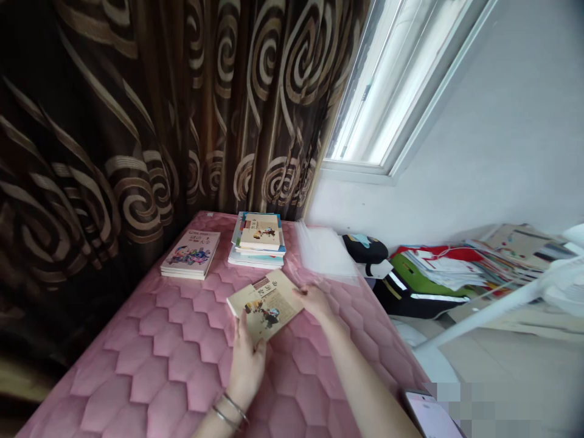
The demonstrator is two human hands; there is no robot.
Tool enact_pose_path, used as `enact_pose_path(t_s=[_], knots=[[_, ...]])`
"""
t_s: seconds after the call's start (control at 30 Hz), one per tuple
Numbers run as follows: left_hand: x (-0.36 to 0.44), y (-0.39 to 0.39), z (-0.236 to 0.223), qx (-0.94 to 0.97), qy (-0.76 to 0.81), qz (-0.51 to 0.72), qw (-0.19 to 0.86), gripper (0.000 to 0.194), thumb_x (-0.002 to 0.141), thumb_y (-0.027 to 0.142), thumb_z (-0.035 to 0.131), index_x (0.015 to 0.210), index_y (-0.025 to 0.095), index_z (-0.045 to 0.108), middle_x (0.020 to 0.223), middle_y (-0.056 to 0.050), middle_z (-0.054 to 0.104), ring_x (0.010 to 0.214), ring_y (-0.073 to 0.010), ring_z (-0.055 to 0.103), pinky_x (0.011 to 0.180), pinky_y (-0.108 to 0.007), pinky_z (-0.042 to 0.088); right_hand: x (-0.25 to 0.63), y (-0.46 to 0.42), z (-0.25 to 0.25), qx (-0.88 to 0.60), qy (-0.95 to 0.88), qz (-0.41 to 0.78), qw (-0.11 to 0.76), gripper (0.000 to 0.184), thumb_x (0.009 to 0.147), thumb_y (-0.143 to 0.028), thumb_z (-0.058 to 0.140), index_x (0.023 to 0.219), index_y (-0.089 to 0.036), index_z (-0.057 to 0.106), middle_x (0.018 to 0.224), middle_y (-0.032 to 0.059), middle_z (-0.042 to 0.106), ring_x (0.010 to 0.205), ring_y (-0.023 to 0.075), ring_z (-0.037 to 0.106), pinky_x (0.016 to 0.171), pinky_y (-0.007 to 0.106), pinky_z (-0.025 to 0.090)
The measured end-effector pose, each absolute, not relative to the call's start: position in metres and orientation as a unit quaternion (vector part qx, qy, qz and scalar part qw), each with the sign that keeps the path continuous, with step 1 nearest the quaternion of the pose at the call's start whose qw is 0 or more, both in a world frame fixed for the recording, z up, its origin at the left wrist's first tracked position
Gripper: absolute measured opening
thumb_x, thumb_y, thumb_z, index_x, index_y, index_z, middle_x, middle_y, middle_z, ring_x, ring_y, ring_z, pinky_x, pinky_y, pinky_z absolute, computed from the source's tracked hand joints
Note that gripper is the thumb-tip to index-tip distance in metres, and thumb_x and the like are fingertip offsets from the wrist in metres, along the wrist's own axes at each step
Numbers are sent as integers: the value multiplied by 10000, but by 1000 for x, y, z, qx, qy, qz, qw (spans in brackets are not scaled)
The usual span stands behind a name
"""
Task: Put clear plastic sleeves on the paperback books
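Observation:
A tan book with small painted figures on its cover is tilted above the pink quilted surface. My left hand grips its lower left edge, thumb and fingers on either side. At its right edge, my right hand pinches the corner. Beyond it stands a stack of books, topped by a book with a similar tan cover. To the left lies a smaller pile of books with a pale pink illustrated cover. Clear plastic sheets lie to the right of the stack.
The pink quilted bed ends against a brown patterned curtain. A phone lies at the lower right. Past the bed's right edge are a black bag, a green and black bag, piled papers and a white fan.

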State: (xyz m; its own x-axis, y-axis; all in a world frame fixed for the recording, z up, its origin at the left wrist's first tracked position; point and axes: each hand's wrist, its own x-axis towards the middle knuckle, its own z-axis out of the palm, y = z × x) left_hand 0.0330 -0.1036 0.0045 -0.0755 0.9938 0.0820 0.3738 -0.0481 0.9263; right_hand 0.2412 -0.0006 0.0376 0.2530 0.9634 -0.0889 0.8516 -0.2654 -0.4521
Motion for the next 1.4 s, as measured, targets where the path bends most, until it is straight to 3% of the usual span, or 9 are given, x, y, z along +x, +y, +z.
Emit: enact_pose_path(t_s=[0.13, 0.37, 0.53, 0.7, 1.03, 1.17, 1.3, 1.4], knots=[[13, -68, 14, 599, 591, 403, 360, 714, 749, 71, 426, 1428, 60, 208, 1426, -168, 426, 1331, -218, 385, 1116, -374, 300, 246, -34, 36, -790, -564, 177, 163, 329, 854, -394, 480, 715, -187, 694, 752, 72, 723, 752, 204, 670, 590, 246, 401], [-7, -20, 22, 638, 591, 333, 364, 519, 710, 78, 427, 1205, 162, 558, 1233, -53, 633, 1120, -201, 592, 978, -303, 439, 246, -79, 23, -791, -549, 172, 210, 324, 833, -418, 501, 593, -237, 622, 693, 33, 717, 700, 195, 659, 576, 241, 401], [-11, -27, 14, 664, 563, 353, 342, 402, 733, 176, 536, 1125, 190, 624, 1300, -65, 585, 1247, -224, 494, 1075, -368, 356, 247, -80, 6, -770, -547, 162, 287, 344, 862, -416, 420, 662, -239, 637, 699, 36, 714, 676, 186, 647, 580, 243, 396], [-13, -43, 7, 703, 541, 346, 307, 552, 680, 243, 658, 1222, 172, 581, 1417, -109, 457, 1367, -265, 323, 1120, -437, 283, 247, -76, 1, -772, -544, 138, 298, 343, 869, -409, 409, 728, -226, 663, 757, 65, 726, 710, 203, 656, 599, 247, 398], [-14, -44, 5, 721, 539, 344, 265, 504, 720, 224, 638, 1220, 191, 581, 1449, -68, 409, 1377, -246, 304, 1140, -392, 264, 243, -76, -2, -774, -538, 118, 312, 362, 896, -396, 388, 772, -210, 672, 819, 90, 726, 762, 225, 658, 653, 260, 419], [-9, -53, 8, 734, 540, 354, 210, 356, 757, 193, 604, 1111, 199, 643, 1462, -63, 381, 1347, -245, 361, 1127, -396, 309, 242, -79, -3, -766, -547, 70, 331, 325, 895, -373, 397, 849, -201, 669, 851, 94, 700, 806, 231, 629, 717, 281, 418], [7, -66, 18, 787, 498, 346, 115, 210, 816, 157, 521, 897, 226, 702, 1440, -50, 420, 1351, -258, 343, 1133, -481, 268, 223, -91, 4, -743, -587, -35, 321, 214, 866, -327, 484, 915, -222, 663, 986, 88, 640, 929, 249, 545, 786, 327, 372], [22, -71, 25, 820, 473, 308, 99, 228, 795, 144, 544, 909, 253, 708, 1389, -44, 494, 1342, -280, 354, 1127, -551, 214, 197, -99, 9, -680, -668, -4, 301, 140, 849, -357, 553, 891, -269, 653, 1012, 43, 626, 953, 230, 516, 765, 319, 334]])
